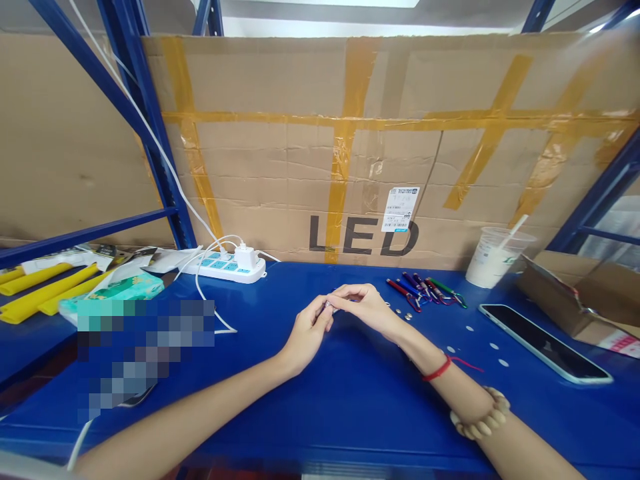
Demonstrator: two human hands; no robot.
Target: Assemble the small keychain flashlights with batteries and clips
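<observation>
My left hand and my right hand meet over the middle of the blue table. Both are closed, with fingertips pinched together around something small that the fingers mostly hide. Just right of my right hand lie several small round silver pieces that look like button cells. Behind them is a group of slim metallic tubes with clips, in red, blue, purple and green. Several small pale discs are scattered to the right of my right forearm.
A phone, an open cardboard box and a plastic cup with a straw stand right. At left are a white power strip with cables, a green packet and yellow tubes. A large carton closes off the back.
</observation>
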